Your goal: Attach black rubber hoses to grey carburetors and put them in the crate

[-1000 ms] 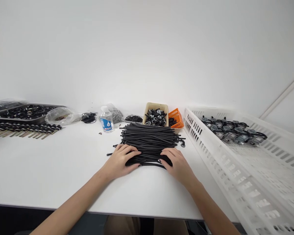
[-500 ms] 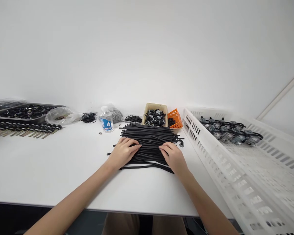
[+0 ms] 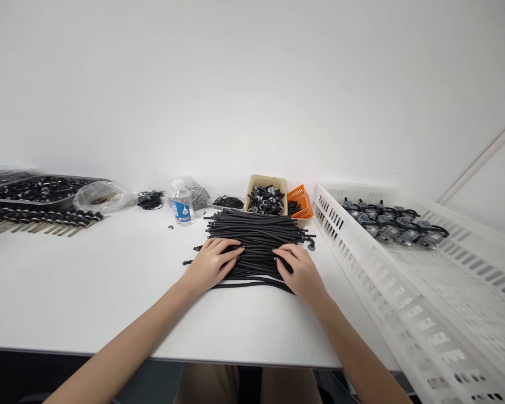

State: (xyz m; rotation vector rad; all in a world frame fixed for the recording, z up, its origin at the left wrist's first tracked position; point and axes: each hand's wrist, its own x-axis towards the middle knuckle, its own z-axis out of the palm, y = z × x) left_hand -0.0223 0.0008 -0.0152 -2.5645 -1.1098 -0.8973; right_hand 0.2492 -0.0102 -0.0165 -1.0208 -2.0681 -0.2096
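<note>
Table: white top (image 3: 109, 286), its far edge against the wall (image 3: 235, 90).
White crate (image 3: 376, 264): along the table's right side, running from the far edge toward the near edge; parts with clear casings (image 3: 399, 224) sit near its far end.
Black tubes (image 3: 256, 247): piled flat side by side, midway between the table's near and far edges, left of the white crate.
Long axis: left to right, roughly parallel to the near edge; tube ends point to both sides, and the tubes nearest that edge bow slightly.
Dark tray (image 3: 59, 202): at the table's far left corner, heaped with small parts.
Left hand (image 3: 212, 265): on the left half of the pile, fingers curled, thumb a little apart from them, fingertips touching tubes.
Right hand (image 3: 302, 274): on the right half, similarly bent, with a narrow thumb gap; whether either hand pinches a tube, I cannot tell.
Cream bin (image 3: 268, 178): just behind the pile, near the far edge.
Orange basket (image 3: 305, 196): beside that bin, tilted.
Bottle (image 3: 182, 205): upright, left of the pile.
</note>
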